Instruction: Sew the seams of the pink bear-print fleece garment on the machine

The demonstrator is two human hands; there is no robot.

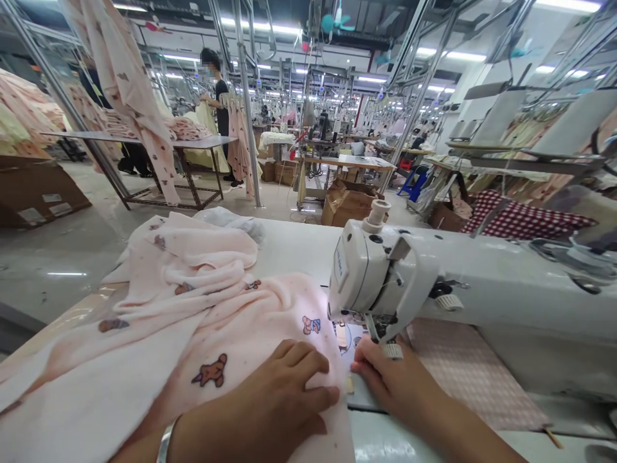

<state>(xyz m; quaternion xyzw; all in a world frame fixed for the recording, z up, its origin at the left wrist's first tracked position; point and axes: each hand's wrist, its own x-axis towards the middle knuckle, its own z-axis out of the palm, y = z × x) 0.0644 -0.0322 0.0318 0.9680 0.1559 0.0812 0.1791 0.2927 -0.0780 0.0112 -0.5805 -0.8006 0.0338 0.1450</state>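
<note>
A pale pink fleece fabric (263,315) printed with small bears lies in folds over the left of the sewing table, its right edge beside the needle area. My left hand (284,389) rests on it palm down, fingers apart and slightly bent, a bangle at the wrist. The white sewing machine (364,276) reaches in from the right. My right hand (393,376) is just below its presser foot, thumb and forefinger closed near the needle plate (354,334). The machine head partly covers those fingers, and whatever is between them is hidden.
Pink checked material (470,373) lies under the machine arm. Beyond the table stand a cardboard box (349,200) and a side table (212,141) with stacked pink fabric. A person (222,109) stands there handling cloth. Pink cloth (137,96) hangs at upper left.
</note>
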